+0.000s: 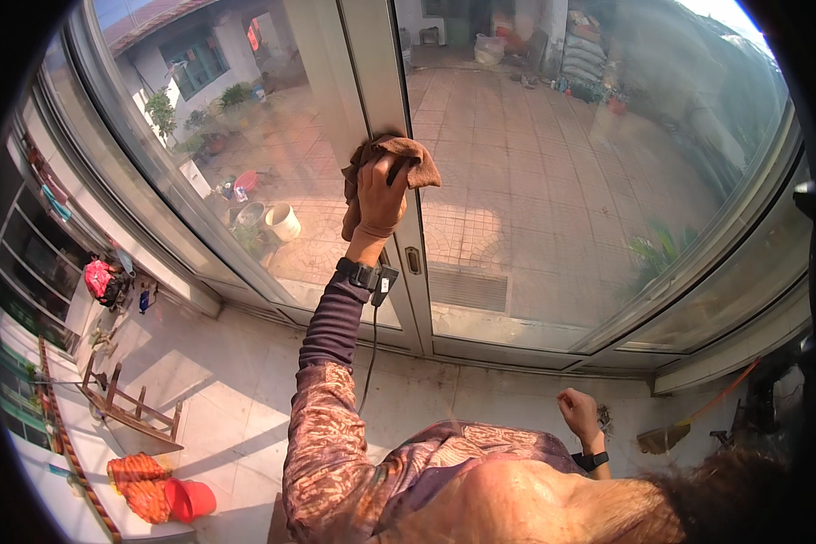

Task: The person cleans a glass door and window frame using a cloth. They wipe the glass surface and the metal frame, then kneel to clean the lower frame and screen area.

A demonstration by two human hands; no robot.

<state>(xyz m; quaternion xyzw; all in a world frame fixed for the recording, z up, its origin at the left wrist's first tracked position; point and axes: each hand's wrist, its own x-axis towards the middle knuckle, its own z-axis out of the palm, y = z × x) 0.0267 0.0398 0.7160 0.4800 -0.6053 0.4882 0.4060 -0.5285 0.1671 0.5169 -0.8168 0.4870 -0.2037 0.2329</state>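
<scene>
My left hand (382,194) reaches up and forward, shut on a brown cloth (418,160). The cloth lies bunched against the metal stile of a glazed door (374,68), above a recessed door latch (413,260). A black strap with a small box and a cable (374,340) is on my left wrist. My right hand (579,413) is held low beside my body at the right, fingers curled, with nothing visible in it. A dark band sits on that wrist.
Large glass panes flank the stile, with a paved courtyard (469,156) beyond. On the tiled floor at left are an overturned wooden stool (129,411), orange mesh bags (139,486) and a red bucket (190,500). A broom (663,437) lies at right, near the door's base.
</scene>
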